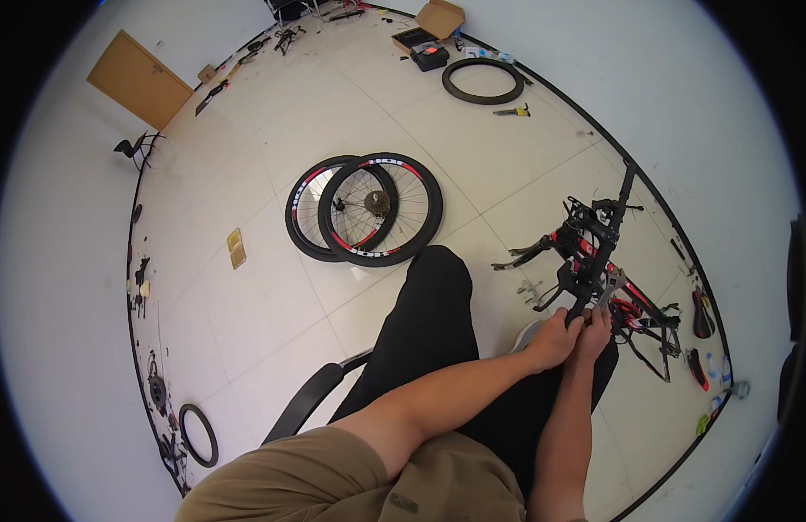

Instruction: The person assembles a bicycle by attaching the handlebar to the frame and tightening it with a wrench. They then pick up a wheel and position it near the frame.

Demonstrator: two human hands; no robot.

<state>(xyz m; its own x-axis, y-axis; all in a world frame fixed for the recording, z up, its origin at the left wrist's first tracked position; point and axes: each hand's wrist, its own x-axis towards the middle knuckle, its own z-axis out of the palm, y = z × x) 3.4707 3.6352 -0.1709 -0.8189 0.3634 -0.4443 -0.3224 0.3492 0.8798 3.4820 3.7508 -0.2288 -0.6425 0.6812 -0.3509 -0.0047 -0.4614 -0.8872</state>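
Observation:
A black-and-red bicycle frame (638, 300) stands on the floor at my right, with a black handlebar (605, 248) running toward me. My left hand (552, 342) is closed round the near end of the handlebar, at its black grip (577, 311). Right beside it, my right hand (592, 335) is closed with a grey metal adjustable wrench (612, 284) rising from its fingers. The wrench head lies close to the brake lever area. Fingers partly hide the grip's end. Cables and the fork (529, 252) show beyond.
Two bicycle wheels (433, 209) overlap on the tiled floor ahead. Farther off lie a loose tire (446, 83), a yellow-handled tool (518, 111) and an open cardboard box (441, 19). A saddle (702, 315) rests by the right wall. A chair armrest (305, 400) is at my left.

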